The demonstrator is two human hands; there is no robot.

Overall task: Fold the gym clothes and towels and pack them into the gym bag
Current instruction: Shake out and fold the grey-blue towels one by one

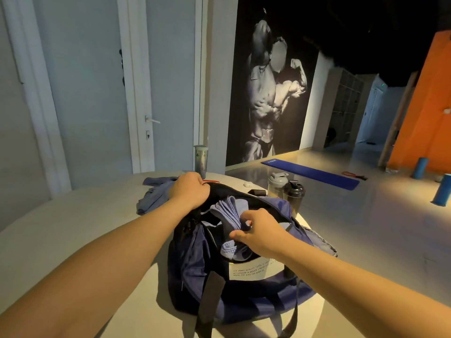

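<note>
Two bare hands are held out over a navy gym bag [195,259] that is sitting unzipped on a round white bench [73,228], with its black carry straps [210,296] hanging down the near side and a white label [249,270] of printed lines showing on its front. The left hand [191,190] is curling its fingers over the far black rim of the bag's opening and gripping it. The right hand [258,234] is pinching a folded lavender towel [229,208] between thumb and curled fingers. That towel is sitting in the mouth of the bag, its stacked folds standing above the opening and one lower corner lying against the near rim. A crumpled blue-grey garment [156,193] is lying unfolded on the bench beyond the bag, just beside the left hand. A tall lidded tumbler [200,158] is standing at the bench's far edge, and something red [211,181] is peeking out past the left hand. To the right of the bag, a clear shaker bottle [277,185] and a black shaker bottle [294,195] are standing side by side, near a small white case [247,183] and a small black object [256,192]. On the floor beyond, a blue exercise mat [310,174] is lying flat and two blue foam rollers [419,168] are standing upright near an orange wall [427,106]. A bodybuilder poster [271,93] is hanging beside a white door [97,93].
</note>
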